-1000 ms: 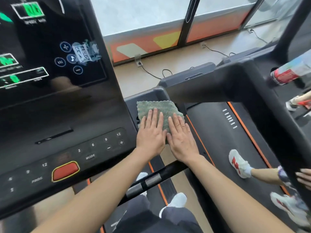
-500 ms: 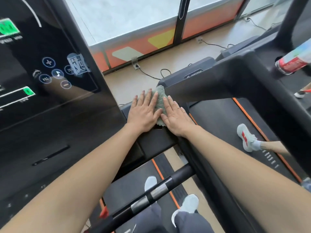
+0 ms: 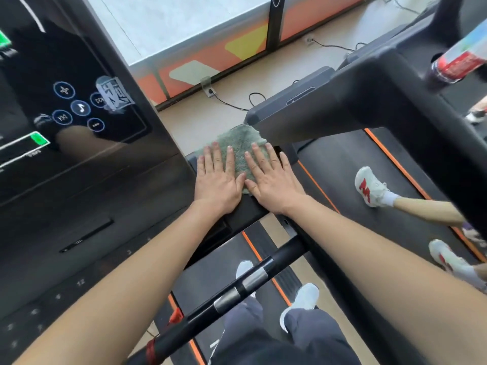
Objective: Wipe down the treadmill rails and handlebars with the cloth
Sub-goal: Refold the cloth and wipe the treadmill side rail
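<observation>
Both hands are lying flat, side by side, in the middle of the frame. The left hand (image 3: pixel 217 180) and the right hand (image 3: pixel 275 184) are pressing down on the green cloth (image 3: pixel 238 143) with straight, slightly spread fingers, their thumbs nearly meeting. Neither hand is curling round the cloth or pinching it. The cloth is lying on the black side rail (image 3: pixel 246 213) of the treadmill, just right of the dark console (image 3: pixel 79 167) that is filling the left of the frame. Its far edge is showing beyond the fingertips (its upper right corner is reaching the neighbouring treadmill's frame (image 3: pixel 369 106), though whether they are touching I cannot tell). Below the wrists a black handlebar (image 3: pixel 284 256) with two silver bands is crossing the lower middle on a slant, above the person's pale shoes (image 3: pixel 303 296). At the right, someone else's white-and-red shoe (image 3: pixel 369 185) is resting on the next belt (image 3: pixel 340 164), and a red-ended bottle (image 3: pixel 458 61) is standing at the upper right.
</observation>
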Demonstrator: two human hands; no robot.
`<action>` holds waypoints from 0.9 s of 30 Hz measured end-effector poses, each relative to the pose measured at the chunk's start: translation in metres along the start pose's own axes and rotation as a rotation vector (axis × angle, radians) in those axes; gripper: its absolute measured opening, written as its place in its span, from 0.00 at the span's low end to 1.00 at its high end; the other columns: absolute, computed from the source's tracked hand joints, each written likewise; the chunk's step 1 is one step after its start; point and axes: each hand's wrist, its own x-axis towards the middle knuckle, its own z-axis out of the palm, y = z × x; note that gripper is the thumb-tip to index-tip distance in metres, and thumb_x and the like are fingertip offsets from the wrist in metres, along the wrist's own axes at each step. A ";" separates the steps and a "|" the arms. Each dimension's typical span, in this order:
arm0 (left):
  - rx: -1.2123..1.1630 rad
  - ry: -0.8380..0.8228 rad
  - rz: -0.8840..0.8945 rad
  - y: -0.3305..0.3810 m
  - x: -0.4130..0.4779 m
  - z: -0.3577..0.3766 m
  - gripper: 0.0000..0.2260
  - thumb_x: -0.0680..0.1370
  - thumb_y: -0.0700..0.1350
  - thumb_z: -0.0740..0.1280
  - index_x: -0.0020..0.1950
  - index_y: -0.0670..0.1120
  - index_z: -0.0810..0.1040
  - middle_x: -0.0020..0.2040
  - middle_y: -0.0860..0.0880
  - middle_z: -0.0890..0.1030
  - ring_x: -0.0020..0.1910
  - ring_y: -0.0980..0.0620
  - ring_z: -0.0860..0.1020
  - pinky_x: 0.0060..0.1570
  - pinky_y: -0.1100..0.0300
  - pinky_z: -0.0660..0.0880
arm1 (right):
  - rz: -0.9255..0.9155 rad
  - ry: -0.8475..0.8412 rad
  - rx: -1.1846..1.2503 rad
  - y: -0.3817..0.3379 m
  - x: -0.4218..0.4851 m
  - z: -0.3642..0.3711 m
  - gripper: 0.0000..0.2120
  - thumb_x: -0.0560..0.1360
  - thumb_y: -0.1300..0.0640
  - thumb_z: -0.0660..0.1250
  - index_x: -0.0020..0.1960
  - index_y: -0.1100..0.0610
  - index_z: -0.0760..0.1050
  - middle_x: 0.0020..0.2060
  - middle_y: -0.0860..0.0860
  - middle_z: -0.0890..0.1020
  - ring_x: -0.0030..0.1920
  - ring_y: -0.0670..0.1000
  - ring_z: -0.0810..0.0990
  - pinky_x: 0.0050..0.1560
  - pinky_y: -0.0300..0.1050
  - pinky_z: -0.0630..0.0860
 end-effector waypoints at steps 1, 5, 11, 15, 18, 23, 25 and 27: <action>0.019 0.005 0.013 0.002 -0.009 0.003 0.32 0.84 0.61 0.41 0.82 0.45 0.35 0.80 0.37 0.34 0.80 0.38 0.34 0.79 0.43 0.37 | -0.002 -0.001 -0.001 0.000 -0.008 0.003 0.33 0.82 0.37 0.39 0.81 0.50 0.34 0.79 0.49 0.32 0.78 0.55 0.30 0.78 0.58 0.35; 0.052 0.022 0.072 0.015 -0.042 0.015 0.32 0.83 0.61 0.38 0.81 0.44 0.35 0.79 0.35 0.34 0.80 0.36 0.36 0.79 0.42 0.40 | 0.023 0.003 -0.004 0.000 -0.048 0.016 0.34 0.82 0.35 0.38 0.81 0.50 0.34 0.79 0.49 0.32 0.78 0.53 0.29 0.78 0.58 0.34; 0.043 0.055 0.153 0.038 -0.081 0.036 0.36 0.79 0.61 0.38 0.82 0.41 0.41 0.79 0.31 0.38 0.80 0.34 0.38 0.78 0.39 0.44 | 0.107 -0.027 0.074 -0.004 -0.102 0.028 0.41 0.80 0.37 0.55 0.82 0.52 0.38 0.80 0.51 0.35 0.79 0.57 0.33 0.76 0.62 0.35; 0.010 0.060 0.188 0.042 -0.093 0.040 0.35 0.82 0.61 0.42 0.82 0.39 0.46 0.80 0.32 0.43 0.81 0.34 0.43 0.79 0.40 0.50 | 0.141 0.112 0.095 -0.005 -0.115 0.024 0.35 0.77 0.41 0.54 0.79 0.57 0.60 0.80 0.56 0.56 0.80 0.59 0.52 0.77 0.64 0.53; -0.016 0.082 0.152 0.038 -0.085 0.038 0.34 0.82 0.60 0.43 0.81 0.38 0.51 0.80 0.32 0.49 0.81 0.36 0.49 0.78 0.41 0.54 | 0.049 0.225 0.141 -0.006 -0.101 0.021 0.30 0.78 0.48 0.52 0.76 0.60 0.66 0.78 0.57 0.64 0.78 0.57 0.61 0.77 0.58 0.59; 0.030 0.045 0.086 0.019 -0.051 0.020 0.34 0.81 0.59 0.33 0.81 0.41 0.39 0.79 0.34 0.37 0.81 0.38 0.39 0.80 0.44 0.43 | 0.024 0.082 0.109 -0.010 -0.052 0.020 0.31 0.83 0.45 0.44 0.82 0.58 0.46 0.81 0.55 0.43 0.81 0.53 0.40 0.80 0.56 0.45; 0.051 0.027 0.064 0.011 -0.036 0.012 0.32 0.82 0.59 0.35 0.81 0.42 0.36 0.80 0.35 0.35 0.80 0.39 0.36 0.79 0.45 0.40 | 0.046 0.013 0.081 -0.010 -0.034 0.011 0.31 0.84 0.44 0.43 0.81 0.56 0.37 0.80 0.53 0.35 0.79 0.52 0.32 0.79 0.55 0.38; 0.048 0.023 0.034 0.005 -0.021 0.007 0.31 0.84 0.59 0.39 0.81 0.43 0.35 0.80 0.37 0.35 0.80 0.39 0.35 0.79 0.44 0.39 | 0.049 0.001 0.064 -0.011 -0.017 0.002 0.32 0.85 0.43 0.43 0.81 0.55 0.35 0.79 0.53 0.33 0.79 0.52 0.31 0.79 0.55 0.38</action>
